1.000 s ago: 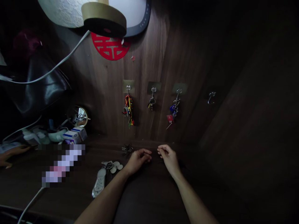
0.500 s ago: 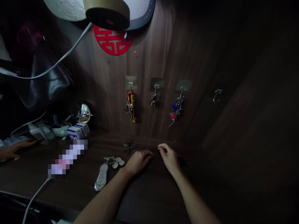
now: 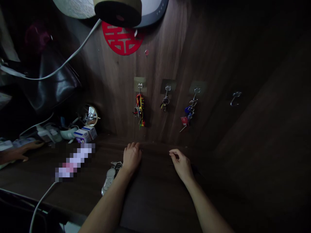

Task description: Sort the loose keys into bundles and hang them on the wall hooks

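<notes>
My left hand rests at the back of the dark wooden surface, its fingers bent down over a small bunch of keys. The hand hides almost all of them. Beside my left forearm lies a key ring with a silver-grey remote fob, partly covered by the arm. My right hand is closed, thumb and index finger drawn together in a loose pinch; what they hold, if anything, cannot be made out. A dark, unclear shape shows at its right edge.
On the wall hang keys with a colourful cord, a small key ring and keys with a red tag. One bare hook is at right. Small boxes, a round mirror and a white cable lie left.
My left hand has moved left and back, onto the small bunch of keys, which was in plain sight before. My right hand stays pinched. The whole view has shifted slightly.
</notes>
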A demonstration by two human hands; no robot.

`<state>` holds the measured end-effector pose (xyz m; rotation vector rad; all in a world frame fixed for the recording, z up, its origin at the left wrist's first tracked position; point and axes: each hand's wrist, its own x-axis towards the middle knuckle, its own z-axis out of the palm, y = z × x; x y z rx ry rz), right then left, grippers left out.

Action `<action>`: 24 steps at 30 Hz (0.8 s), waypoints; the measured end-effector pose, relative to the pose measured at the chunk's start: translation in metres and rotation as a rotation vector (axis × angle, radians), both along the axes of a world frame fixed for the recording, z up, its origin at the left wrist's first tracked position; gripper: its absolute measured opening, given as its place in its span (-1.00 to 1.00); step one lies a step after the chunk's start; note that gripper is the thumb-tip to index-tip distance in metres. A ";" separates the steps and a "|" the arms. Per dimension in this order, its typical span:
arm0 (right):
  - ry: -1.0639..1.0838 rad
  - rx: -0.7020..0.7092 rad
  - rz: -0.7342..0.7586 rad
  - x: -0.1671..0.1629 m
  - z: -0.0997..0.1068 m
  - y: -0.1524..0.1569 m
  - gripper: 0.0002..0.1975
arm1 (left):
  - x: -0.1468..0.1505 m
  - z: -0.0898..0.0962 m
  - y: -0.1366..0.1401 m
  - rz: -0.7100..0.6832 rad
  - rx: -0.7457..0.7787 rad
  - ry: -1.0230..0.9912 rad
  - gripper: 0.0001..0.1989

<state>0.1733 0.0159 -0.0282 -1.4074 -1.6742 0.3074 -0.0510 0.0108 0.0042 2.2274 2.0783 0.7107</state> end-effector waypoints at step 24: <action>0.032 0.021 0.071 -0.009 0.011 -0.008 -0.82 | 0.016 -0.007 0.010 -0.214 -0.097 -0.950 -0.70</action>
